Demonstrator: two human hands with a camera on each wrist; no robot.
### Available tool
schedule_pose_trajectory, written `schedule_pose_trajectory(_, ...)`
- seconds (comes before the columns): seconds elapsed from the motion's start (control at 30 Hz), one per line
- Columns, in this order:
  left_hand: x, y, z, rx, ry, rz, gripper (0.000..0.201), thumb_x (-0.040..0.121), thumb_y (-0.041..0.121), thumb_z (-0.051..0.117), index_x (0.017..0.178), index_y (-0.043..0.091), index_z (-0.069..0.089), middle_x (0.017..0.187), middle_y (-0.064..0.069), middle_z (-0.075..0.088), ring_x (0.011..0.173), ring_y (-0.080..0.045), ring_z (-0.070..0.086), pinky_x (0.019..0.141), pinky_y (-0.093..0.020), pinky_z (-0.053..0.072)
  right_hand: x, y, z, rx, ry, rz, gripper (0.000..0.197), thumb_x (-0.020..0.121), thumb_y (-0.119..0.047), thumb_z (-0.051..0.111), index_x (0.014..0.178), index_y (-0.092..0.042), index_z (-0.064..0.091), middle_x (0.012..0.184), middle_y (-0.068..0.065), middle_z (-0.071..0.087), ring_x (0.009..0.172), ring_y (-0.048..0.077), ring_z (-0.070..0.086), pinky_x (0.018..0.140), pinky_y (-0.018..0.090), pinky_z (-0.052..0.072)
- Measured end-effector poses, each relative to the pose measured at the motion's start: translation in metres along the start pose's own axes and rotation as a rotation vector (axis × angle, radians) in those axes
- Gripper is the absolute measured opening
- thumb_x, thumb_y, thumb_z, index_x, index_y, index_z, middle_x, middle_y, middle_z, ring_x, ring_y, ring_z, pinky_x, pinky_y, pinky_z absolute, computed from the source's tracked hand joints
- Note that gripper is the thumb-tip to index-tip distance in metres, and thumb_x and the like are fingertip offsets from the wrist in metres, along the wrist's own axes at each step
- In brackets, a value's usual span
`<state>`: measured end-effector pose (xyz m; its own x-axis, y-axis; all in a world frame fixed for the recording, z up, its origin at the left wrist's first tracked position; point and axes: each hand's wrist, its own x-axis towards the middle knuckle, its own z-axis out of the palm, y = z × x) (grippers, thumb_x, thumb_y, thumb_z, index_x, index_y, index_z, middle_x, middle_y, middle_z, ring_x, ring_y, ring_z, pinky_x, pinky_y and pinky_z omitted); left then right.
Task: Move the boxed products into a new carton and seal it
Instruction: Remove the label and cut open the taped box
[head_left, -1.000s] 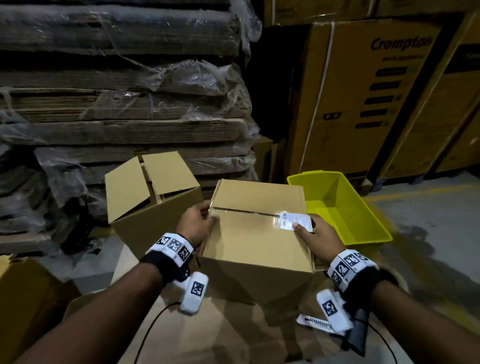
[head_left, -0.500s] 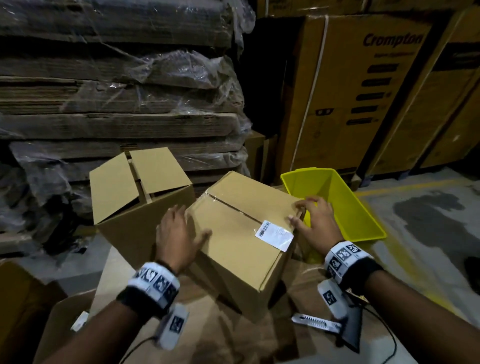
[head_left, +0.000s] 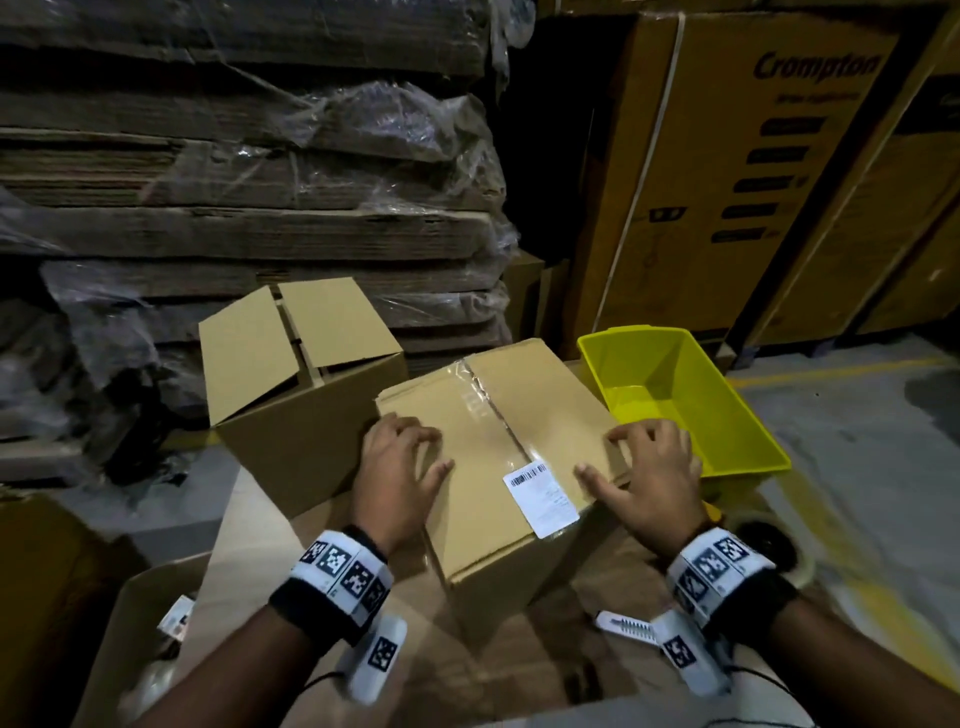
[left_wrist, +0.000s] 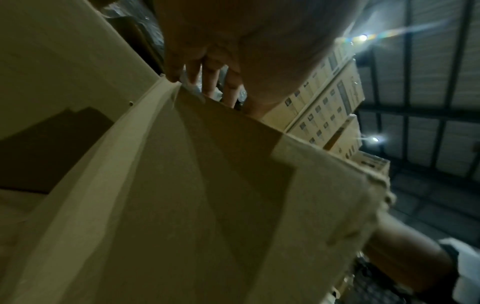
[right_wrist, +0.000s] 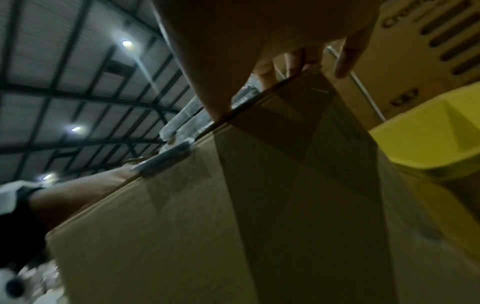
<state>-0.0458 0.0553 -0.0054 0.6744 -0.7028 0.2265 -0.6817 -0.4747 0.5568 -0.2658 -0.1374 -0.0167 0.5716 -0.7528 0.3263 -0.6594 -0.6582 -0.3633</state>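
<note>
A sealed brown carton (head_left: 483, 457) sits in front of me, clear tape along its top seam and a white barcode label (head_left: 540, 488) folded over its near edge. My left hand (head_left: 400, 467) straddles its left top edge, fingers arched onto the top and thumb spread. My right hand (head_left: 649, 467) holds the right corner the same way. An empty carton (head_left: 291, 431) with raised flaps stands just left of it. The left wrist view has fingers (left_wrist: 210, 82) at the carton's (left_wrist: 182, 195) edge. In the right wrist view the fingers (right_wrist: 296, 61) curl over the carton's (right_wrist: 233, 226) corner.
A yellow plastic bin (head_left: 670, 395) stands against the carton's right side. A tape roll (head_left: 769, 540) and a white cutter (head_left: 623, 623) lie near my right wrist. Wrapped stacks of flat cardboard (head_left: 249, 208) and tall printed cartons (head_left: 753, 182) wall off the back. Another brown carton (head_left: 140, 623) sits lower left.
The sealed carton has turned so its labelled edge now faces me. Both hands have shifted from its sides up onto its top corners.
</note>
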Motion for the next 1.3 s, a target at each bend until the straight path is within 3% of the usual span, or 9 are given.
schedule_pose_trajectory(0.07,-0.002,0.009,0.004,0.017,-0.035,0.051,0.040,0.086,0.040,0.072,0.121,0.025,0.064,0.137,0.000,0.053,0.142,-0.021,0.029,0.117,-0.034,0.023,0.001,-0.008,-0.008,0.047,0.002,-0.163,0.039,0.075,-0.054,0.067,0.103,-0.027,0.061,0.106,-0.002,0.051,0.104,0.022,0.046,0.085,0.040,0.040)
schedule_pose_trajectory(0.13,-0.005,0.015,0.007,0.068,-0.036,0.099,0.038,0.085,0.043,0.071,0.119,0.028,0.064,0.136,0.003,0.055,0.145,-0.020,0.026,0.121,-0.043,0.020,0.001,-0.019,-0.014,0.144,-0.129,-0.299,0.039,0.079,-0.056,0.055,0.105,-0.028,0.063,0.101,-0.009,0.055,0.102,0.017,0.052,0.085,0.039,0.043)
schedule_pose_trajectory(0.23,-0.010,0.017,0.009,0.007,-0.063,0.140,0.036,0.086,0.039,0.071,0.119,0.027,0.065,0.135,0.004,0.055,0.140,-0.017,0.032,0.119,-0.044,0.025,-0.011,-0.037,-0.018,0.225,-0.301,-0.291,0.062,0.073,-0.074,0.047,0.111,-0.028,0.063,0.099,-0.012,0.054,0.098,0.010,0.051,0.085,0.032,0.045)
schedule_pose_trajectory(0.37,-0.013,0.014,0.010,-0.106,-0.064,0.133,0.037,0.088,0.036,0.071,0.122,0.023,0.064,0.136,0.004,0.052,0.132,-0.014,0.039,0.112,-0.037,0.034,-0.025,-0.048,-0.018,0.028,-0.358,-0.360,0.094,0.055,-0.092,0.045,0.128,-0.031,0.051,0.113,-0.007,0.045,0.107,0.012,0.040,0.095,0.034,0.036)
schedule_pose_trajectory(0.6,-0.012,0.010,0.013,-0.102,-0.057,0.164,0.037,0.087,0.038,0.071,0.120,0.022,0.065,0.135,0.002,0.054,0.131,-0.015,0.041,0.111,-0.039,0.037,-0.048,-0.038,-0.008,0.068,-0.091,-0.380,0.057,0.069,-0.053,0.066,0.115,-0.019,0.062,0.106,-0.002,0.053,0.098,0.019,0.047,0.084,0.033,0.041)
schedule_pose_trajectory(0.73,-0.012,0.009,0.015,-0.076,-0.047,0.189,0.037,0.088,0.039,0.070,0.120,0.021,0.065,0.135,0.002,0.055,0.135,-0.016,0.039,0.112,-0.028,0.025,-0.057,-0.029,-0.006,0.235,0.015,-0.271,0.051,0.064,-0.032,0.085,0.105,-0.012,0.062,0.097,-0.001,0.055,0.090,0.015,0.050,0.078,0.027,0.044)
schedule_pose_trajectory(1.03,-0.013,0.011,0.015,-0.059,-0.043,0.172,0.037,0.089,0.038,0.068,0.122,0.023,0.062,0.138,0.002,0.052,0.136,-0.017,0.038,0.115,-0.031,0.022,-0.064,-0.039,-0.003,0.392,-0.020,-0.076,0.040,0.065,-0.025,0.087,0.099,-0.016,0.069,0.098,-0.001,0.051,0.079,0.009,0.060,0.073,0.030,0.058)
schedule_pose_trajectory(1.2,-0.015,0.013,0.018,-0.046,-0.043,0.154,0.036,0.090,0.037,0.066,0.124,0.024,0.060,0.142,0.002,0.050,0.141,-0.015,0.033,0.122,-0.036,0.013,-0.068,-0.037,-0.002,0.346,-0.028,-0.136,0.039,0.072,-0.028,0.083,0.106,-0.014,0.069,0.095,-0.002,0.057,0.086,0.013,0.061,0.075,0.034,0.057)
schedule_pose_trajectory(1.3,-0.015,0.014,0.018,-0.049,-0.036,0.158,0.036,0.091,0.037,0.066,0.124,0.025,0.060,0.142,0.002,0.050,0.141,-0.015,0.033,0.121,-0.033,0.010,-0.067,-0.042,-0.007,0.232,-0.036,-0.209,0.050,0.071,-0.047,0.078,0.111,-0.019,0.066,0.102,-0.001,0.054,0.097,0.015,0.052,0.083,0.026,0.049)
